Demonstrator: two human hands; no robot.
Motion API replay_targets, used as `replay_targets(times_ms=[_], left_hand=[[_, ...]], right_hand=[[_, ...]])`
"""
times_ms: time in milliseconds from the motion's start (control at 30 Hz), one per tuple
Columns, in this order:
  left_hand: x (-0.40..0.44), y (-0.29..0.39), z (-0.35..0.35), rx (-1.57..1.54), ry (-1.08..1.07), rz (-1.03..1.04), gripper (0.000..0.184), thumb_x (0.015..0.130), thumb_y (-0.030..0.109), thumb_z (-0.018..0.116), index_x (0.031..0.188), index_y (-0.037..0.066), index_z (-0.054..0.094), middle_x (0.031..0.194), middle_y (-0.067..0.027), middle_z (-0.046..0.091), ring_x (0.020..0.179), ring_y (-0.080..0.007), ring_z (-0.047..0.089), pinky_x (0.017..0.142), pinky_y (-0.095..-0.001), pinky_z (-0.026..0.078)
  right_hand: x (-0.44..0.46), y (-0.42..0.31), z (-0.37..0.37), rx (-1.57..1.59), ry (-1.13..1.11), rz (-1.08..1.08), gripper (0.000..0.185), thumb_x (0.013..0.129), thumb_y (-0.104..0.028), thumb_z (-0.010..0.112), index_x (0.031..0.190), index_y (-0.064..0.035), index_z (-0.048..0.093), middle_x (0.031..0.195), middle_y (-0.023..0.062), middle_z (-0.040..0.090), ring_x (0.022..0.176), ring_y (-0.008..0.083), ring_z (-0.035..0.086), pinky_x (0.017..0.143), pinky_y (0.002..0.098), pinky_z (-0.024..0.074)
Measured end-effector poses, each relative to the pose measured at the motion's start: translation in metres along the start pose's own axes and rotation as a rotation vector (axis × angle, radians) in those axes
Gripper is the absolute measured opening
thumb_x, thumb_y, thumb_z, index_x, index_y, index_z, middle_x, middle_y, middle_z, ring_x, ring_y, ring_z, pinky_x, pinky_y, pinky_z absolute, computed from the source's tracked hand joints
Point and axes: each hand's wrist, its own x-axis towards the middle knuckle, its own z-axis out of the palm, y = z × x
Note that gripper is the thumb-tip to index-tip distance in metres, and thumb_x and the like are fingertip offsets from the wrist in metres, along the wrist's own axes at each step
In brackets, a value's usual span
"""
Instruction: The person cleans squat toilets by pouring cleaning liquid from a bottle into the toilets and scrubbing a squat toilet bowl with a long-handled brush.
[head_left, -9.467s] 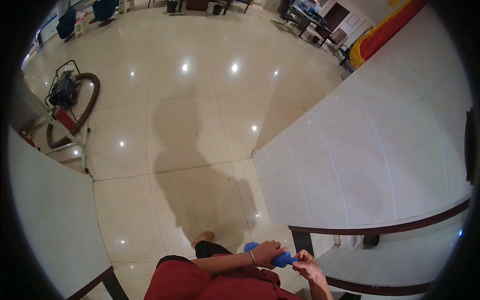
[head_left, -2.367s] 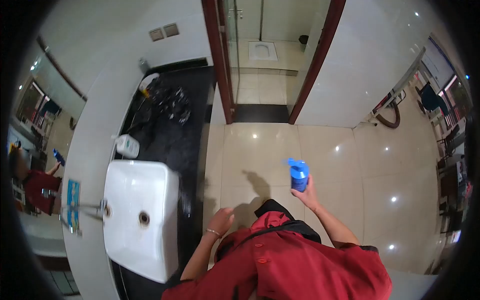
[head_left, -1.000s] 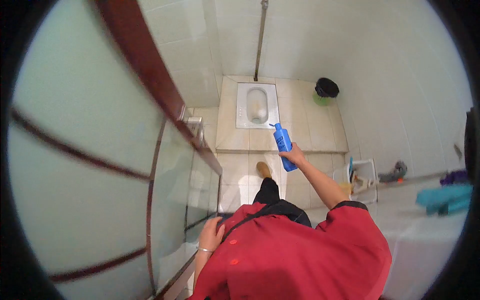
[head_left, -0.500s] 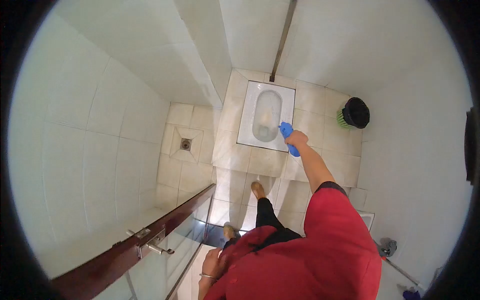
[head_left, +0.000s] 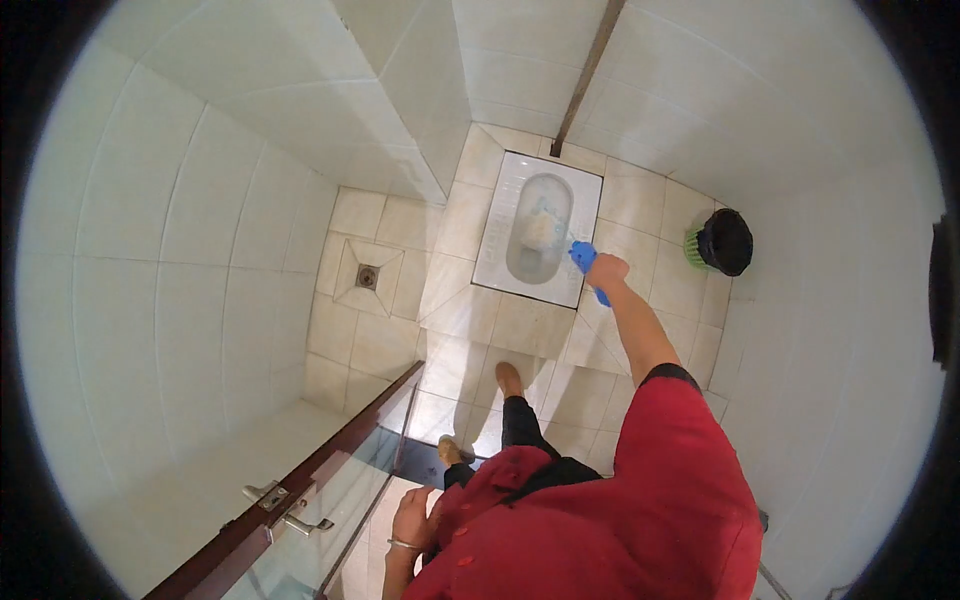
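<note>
Toilet [head_left: 499, 222]: glossy, oval-bowled.
Bottle [head_left: 581, 257]: smooth, tapered; long axis slanted, top faced toilet.
Right hand [head_left: 607, 270]: gripped bottle.
Left hand [head_left: 410, 517]: grip was unclear.

Walled all round in large, pale glazed tiles [head_left: 150, 200], with a squared, jutting wall corner [head_left: 425, 110] at upper left and a narrow, dark pipe-like strip [head_left: 585, 90] down the far wall. Floored in cream tiles [head_left: 570, 400] — stepped up to a low platform [head_left: 625, 205], set with a square metal drain [head_left: 367, 276] at left, and with a black-lined green bin [head_left: 725, 243] near the right-hand wall. Lit unevenly, with bright patches and long shadows on the lower floor — bounded at lower left by a glass-panelled, red-brown-framed door [head_left: 335, 440] with lever handles [head_left: 310, 523], near a dark threshold strip [head_left: 420, 465].
</note>
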Motion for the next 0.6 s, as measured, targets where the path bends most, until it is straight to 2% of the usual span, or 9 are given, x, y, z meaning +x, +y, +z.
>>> replay_targets(times_ms=[67,233,300,400,467,533,600], left_hand=[[0.002,0.001,0.001,-0.008,-0.003,0.015,0.033,0.076,0.018,0.057,0.104,0.002,0.050,0.098,-0.0191,0.054,0.092,-0.0341,0.051,0.081,-0.0382,0.042],[0.010,0.010,-0.001,-0.004,0.000,0.049,0.031,0.077,0.018,0.056,0.103,0.001,0.051,0.095,-0.0194,0.054,0.090,-0.0347,0.051,0.079,-0.0384,0.042],[0.014,0.012,-0.003,-0.003,-0.017,0.049,0.030,0.077,0.017,0.055,0.102,0.001,0.051,0.094,-0.0198,0.054,0.089,-0.0353,0.051,0.079,-0.0390,0.042],[0.019,0.018,-0.011,-0.012,-0.024,0.069,0.029,0.077,0.017,0.054,0.101,0.001,0.050,0.093,-0.0198,0.054,0.088,-0.0356,0.051,0.078,-0.0392,0.042],[0.019,0.007,-0.008,0.005,-0.009,0.074,0.030,0.078,0.017,0.054,0.102,0.000,0.050,0.095,-0.0198,0.054,0.090,-0.0355,0.050,0.080,-0.0391,0.041],[0.019,0.004,-0.010,-0.007,0.008,0.031,0.033,0.077,0.018,0.056,0.105,0.002,0.049,0.100,-0.0190,0.053,0.094,-0.0353,0.050,0.081,-0.0391,0.041],[0.016,0.008,-0.013,-0.015,-0.005,-0.003,0.034,0.078,0.019,0.054,0.105,0.000,0.049,0.099,-0.0199,0.053,0.094,-0.0346,0.049,0.083,-0.0393,0.040]], right_hand=[[0.009,0.009,-0.007,0.058,0.046,0.064,0.030,0.061,-0.024,0.062,0.088,-0.0111,0.065,0.090,0.0061,0.064,0.086,0.0213,0.061,0.067,0.0325,0.0485],[-0.020,0.023,0.015,-0.001,-0.053,0.091,0.032,0.063,-0.024,0.060,0.091,-0.0107,0.064,0.095,0.0080,0.062,0.088,0.0220,0.060,0.069,0.0342,0.0483],[-0.028,0.019,0.034,-0.091,-0.091,0.013,0.034,0.063,-0.026,0.059,0.093,-0.0099,0.063,0.096,0.0098,0.062,0.089,0.0232,0.060,0.072,0.0354,0.0479],[-0.021,0.008,0.035,-0.055,-0.104,-0.072,0.035,0.064,-0.027,0.059,0.094,-0.0085,0.062,0.096,0.0109,0.061,0.089,0.0232,0.060,0.073,0.0360,0.0474],[-0.007,0.009,0.029,-0.042,-0.036,-0.085,0.033,0.064,-0.027,0.058,0.092,-0.0091,0.063,0.094,0.0108,0.062,0.087,0.0230,0.060,0.072,0.0355,0.0479],[0.000,0.016,0.009,-0.037,0.006,-0.010,0.030,0.067,-0.025,0.059,0.093,-0.0119,0.063,0.094,0.0078,0.063,0.088,0.0225,0.060,0.072,0.0336,0.0476],[0.004,0.036,0.001,-0.026,-0.006,0.028,0.030,0.067,-0.025,0.059,0.093,-0.0122,0.063,0.095,0.0073,0.062,0.089,0.0223,0.060,0.072,0.0332,0.0476]])
